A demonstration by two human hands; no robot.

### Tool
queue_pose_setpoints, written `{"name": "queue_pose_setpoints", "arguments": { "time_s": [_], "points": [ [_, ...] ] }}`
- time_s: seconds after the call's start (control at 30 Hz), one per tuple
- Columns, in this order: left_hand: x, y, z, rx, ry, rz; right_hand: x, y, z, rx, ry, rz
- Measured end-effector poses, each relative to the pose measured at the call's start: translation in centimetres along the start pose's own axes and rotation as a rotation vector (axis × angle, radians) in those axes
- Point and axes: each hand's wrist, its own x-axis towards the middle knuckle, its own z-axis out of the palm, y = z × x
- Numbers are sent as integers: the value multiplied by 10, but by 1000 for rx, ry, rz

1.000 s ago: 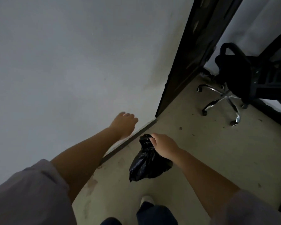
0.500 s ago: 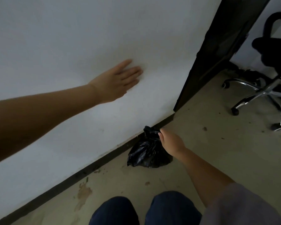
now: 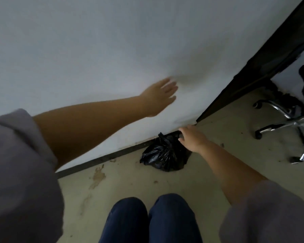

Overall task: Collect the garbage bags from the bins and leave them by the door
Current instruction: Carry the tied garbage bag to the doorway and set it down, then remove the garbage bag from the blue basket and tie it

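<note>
A small tied black garbage bag [image 3: 165, 155] rests on the floor against the dark skirting, just left of the dark door [image 3: 263, 67]. My right hand [image 3: 191, 137] hovers over the bag's right side with fingers spread, holding nothing; whether it still touches the plastic is unclear. My left hand [image 3: 158, 97] is pressed flat against the white wall [image 3: 95, 50], fingers apart, higher up and to the left of the bag.
An office chair's chrome star base [image 3: 291, 123] with castors stands at the right beyond the door. My knees in dark jeans [image 3: 151, 220] fill the bottom centre. A brown stain [image 3: 98, 176] marks the pale floor near the skirting.
My right hand let go of the bag's knot and opened; the bag now sits on the floor by the wall. I have crouched lower, and my left hand stays on the wall.
</note>
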Motion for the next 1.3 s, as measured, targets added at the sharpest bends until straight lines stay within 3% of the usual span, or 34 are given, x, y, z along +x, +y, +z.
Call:
{"name": "queue_pose_setpoints", "arguments": {
  "time_s": [0.07, 0.17, 0.33, 0.57, 0.83, 1.07, 1.3],
  "points": [
    [-15, -10, -34, -399, -189, 8, -13, -10, -52, -41, -67, -27],
    [-56, -41, -77, -875, -359, -154, -37, -40, -126, -96, -252, -41],
    [-148, -97, -115, -1136, -474, -366, -82, -113, -225, -192, -322, -145],
    [-286, -164, -169, -1263, -541, -668, -145, -242, -327, -247, -341, -342],
    [-415, -187, -185, -1248, -549, -1034, -187, -374, -354, -336, -309, -561],
    [-522, -152, -212, -1218, -583, -1431, -235, -480, -345, -637, -256, -864],
    [-644, -51, -290, -1204, -626, -1945, -319, -586, -291, -768, -146, -1247]
  ]
}}
